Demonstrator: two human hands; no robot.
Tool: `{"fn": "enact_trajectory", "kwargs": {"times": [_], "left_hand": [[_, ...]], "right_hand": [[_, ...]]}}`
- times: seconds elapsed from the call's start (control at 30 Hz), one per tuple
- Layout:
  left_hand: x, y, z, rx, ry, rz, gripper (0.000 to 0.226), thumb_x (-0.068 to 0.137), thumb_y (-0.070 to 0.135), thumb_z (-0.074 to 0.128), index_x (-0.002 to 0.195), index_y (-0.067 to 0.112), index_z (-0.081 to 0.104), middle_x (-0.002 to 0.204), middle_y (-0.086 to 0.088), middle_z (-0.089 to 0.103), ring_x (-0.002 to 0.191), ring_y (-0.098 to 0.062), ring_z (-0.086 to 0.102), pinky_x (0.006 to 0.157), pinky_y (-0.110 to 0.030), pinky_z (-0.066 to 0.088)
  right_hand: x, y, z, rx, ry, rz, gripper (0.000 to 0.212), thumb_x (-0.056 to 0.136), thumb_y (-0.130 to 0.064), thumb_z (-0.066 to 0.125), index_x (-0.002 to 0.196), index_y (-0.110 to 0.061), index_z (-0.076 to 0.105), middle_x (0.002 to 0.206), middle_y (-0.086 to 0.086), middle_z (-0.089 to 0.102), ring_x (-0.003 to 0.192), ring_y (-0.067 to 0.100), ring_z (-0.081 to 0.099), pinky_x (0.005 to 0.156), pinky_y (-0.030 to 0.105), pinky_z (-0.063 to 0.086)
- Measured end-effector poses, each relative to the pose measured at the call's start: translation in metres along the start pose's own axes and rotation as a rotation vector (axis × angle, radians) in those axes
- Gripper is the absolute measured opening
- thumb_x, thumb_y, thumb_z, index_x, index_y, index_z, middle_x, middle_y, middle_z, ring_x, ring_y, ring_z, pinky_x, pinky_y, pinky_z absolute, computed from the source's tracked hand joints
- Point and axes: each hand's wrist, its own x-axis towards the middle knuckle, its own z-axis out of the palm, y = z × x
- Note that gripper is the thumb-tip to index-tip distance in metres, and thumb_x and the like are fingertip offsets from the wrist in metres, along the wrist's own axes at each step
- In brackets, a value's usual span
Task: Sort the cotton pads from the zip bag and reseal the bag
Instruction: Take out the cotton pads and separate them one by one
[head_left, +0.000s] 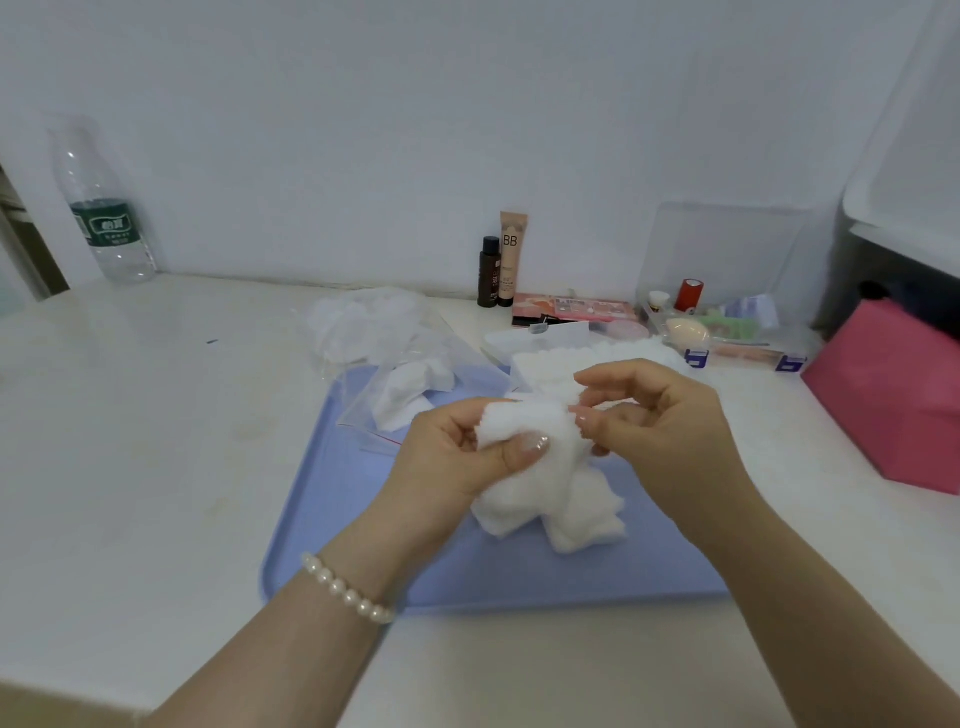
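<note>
Head view: cotton pads (524, 434) between left hand (457, 452) thumb and right hand (654, 415) fingertips.

The cotton pads (524, 431) look soft, fluffy and matt. The zip bag (415, 379) is thin, clear, glossy plastic. The blue tray (332, 519) seems smooth matt plastic. The bracelet (345, 592) has glossy pearl-like beads.

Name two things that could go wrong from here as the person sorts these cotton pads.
1. The left hand grips a whole clump of cotton pads, so the right hand might peel off several at once.
2. The zip bag lies open on the blue tray; remaining pads could spill.
</note>
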Motion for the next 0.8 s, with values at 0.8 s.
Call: {"fn": "enact_trajectory", "kwargs": {"times": [0.8], "left_hand": [[-0.004,-0.006,0.002,0.405,0.068,0.347,0.059,0.047,0.013,0.090,0.095,0.034,0.065,0.086,0.029,0.069,0.083,0.009,0.064,0.074,-0.011,0.050]], "right_hand": [[-0.003,0.001,-0.006,-0.289,-0.275,-0.119,0.036,0.051,-0.054,0.072,0.076,-0.027,0.071,0.108,-0.006,0.060,0.104,0.002,0.056,0.086,0.013,0.043]]}}
